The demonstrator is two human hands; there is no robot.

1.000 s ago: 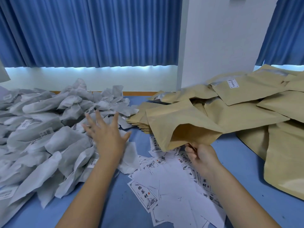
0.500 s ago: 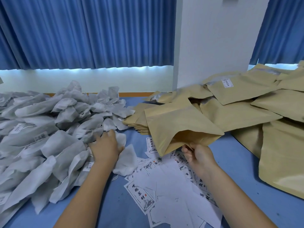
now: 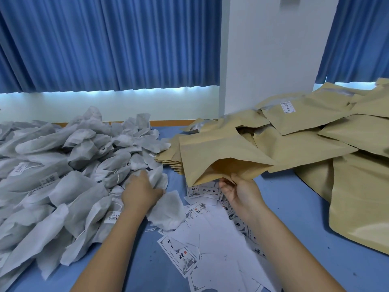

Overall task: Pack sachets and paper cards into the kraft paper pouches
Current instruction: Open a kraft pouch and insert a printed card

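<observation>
Left hand [image 3: 141, 193] grips a sachet [image 3: 166, 210]; right hand [image 3: 241, 193] pinches an open pouch [image 3: 219, 154] above cards [image 3: 181, 256] printed "材".

The cards [image 3: 181, 257] bear large black Chinese characters, "材" the clearest; labels [image 3: 287, 107] on one pouch [image 3: 311, 119] and some sachets [image 3: 80, 190] are too small to read.

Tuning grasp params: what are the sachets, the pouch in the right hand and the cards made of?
Sachets: apparently white nonwoven or filter fabric, matte; they crumple, grey fill shows through. Held pouch: tan kraft paper, matte, creased; lining unclear. Cards: thin white printed paper, lying flat.
</observation>
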